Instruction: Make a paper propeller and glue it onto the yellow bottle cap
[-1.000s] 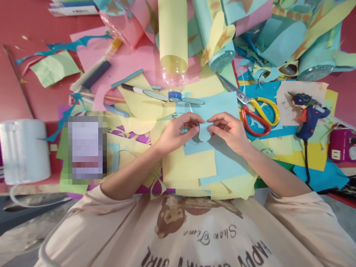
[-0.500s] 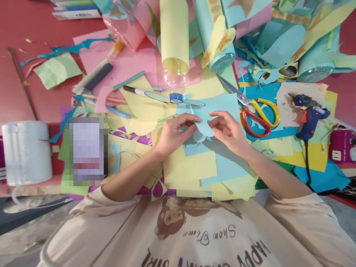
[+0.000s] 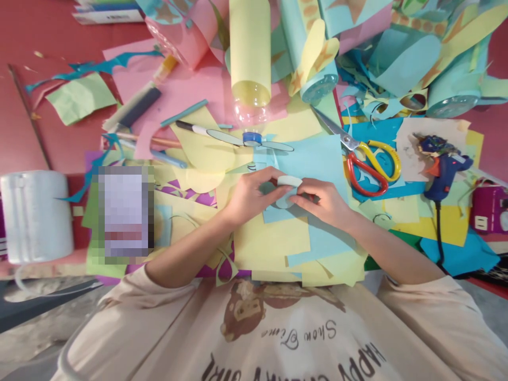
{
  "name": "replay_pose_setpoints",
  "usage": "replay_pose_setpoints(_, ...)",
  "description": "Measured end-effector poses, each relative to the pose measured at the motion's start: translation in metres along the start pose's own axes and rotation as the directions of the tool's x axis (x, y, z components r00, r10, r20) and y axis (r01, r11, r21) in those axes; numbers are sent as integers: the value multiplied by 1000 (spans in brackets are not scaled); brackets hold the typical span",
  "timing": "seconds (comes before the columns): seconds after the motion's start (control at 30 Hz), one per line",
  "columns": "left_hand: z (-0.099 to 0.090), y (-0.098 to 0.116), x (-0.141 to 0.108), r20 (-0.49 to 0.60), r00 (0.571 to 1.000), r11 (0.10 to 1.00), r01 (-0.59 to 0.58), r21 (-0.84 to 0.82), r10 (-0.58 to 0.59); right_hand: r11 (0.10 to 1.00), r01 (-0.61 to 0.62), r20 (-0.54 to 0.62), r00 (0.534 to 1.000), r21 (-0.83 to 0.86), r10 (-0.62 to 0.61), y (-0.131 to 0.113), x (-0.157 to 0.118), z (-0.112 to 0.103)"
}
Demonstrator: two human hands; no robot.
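A small light-blue paper piece [image 3: 289, 182] is pinched between both hands, its upper edge bent over. My left hand [image 3: 257, 191] grips its left end between thumb and fingers. The right end is in my right hand [image 3: 323, 200], thumb below and fingers above. Under the hands lie light-blue paper [image 3: 329, 233] and yellow paper sheets [image 3: 273, 238]. Just beyond, a clear plastic bottle [image 3: 251, 108] wrapped in yellow paper lies with its blue cap [image 3: 252, 139] toward me. Two pale paper blades [image 3: 278, 145] stick out from the cap.
To the right are scissors [image 3: 369, 159] with red and yellow handles and a blue glue gun [image 3: 438, 177] with a cord. A blurred-out phone-like rectangle [image 3: 125, 211] and a white case [image 3: 37, 217] are at left. Paper-wrapped bottles [image 3: 317, 87], a marker [image 3: 190, 127] and scraps lie farther back.
Both hands have come closer together and slightly lower. The light-blue paper piece, flatter before, is now bent over between the fingers.
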State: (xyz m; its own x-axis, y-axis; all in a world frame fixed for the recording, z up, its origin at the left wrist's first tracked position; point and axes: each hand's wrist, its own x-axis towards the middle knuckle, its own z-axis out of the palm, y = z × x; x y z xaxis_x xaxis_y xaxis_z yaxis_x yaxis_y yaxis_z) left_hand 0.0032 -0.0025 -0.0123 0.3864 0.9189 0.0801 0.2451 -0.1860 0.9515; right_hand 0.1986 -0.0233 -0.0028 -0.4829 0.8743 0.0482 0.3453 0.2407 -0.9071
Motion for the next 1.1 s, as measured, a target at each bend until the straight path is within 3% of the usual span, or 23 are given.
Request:
replay_pose_setpoints(0.2,0,-1,1,-74,992,993,110,41,-107,998,27,27,999,-63,-26,2,-1,0)
replay_pose_setpoints(0.63,2,-1,2,-71,985,984,149,-99,-157,1000,15,49,999,-27,-14,2,2,-2)
replay_pose_setpoints(0.87,2,3,1,-23,990,989,134,-60,-136,954,-246,54,969,173,240,-5,0,-8)
replay_pose_setpoints(1.1,-2,8,1,58,990,988,134,-73,-130,908,-316,-11,944,275,331,-7,1,-6)
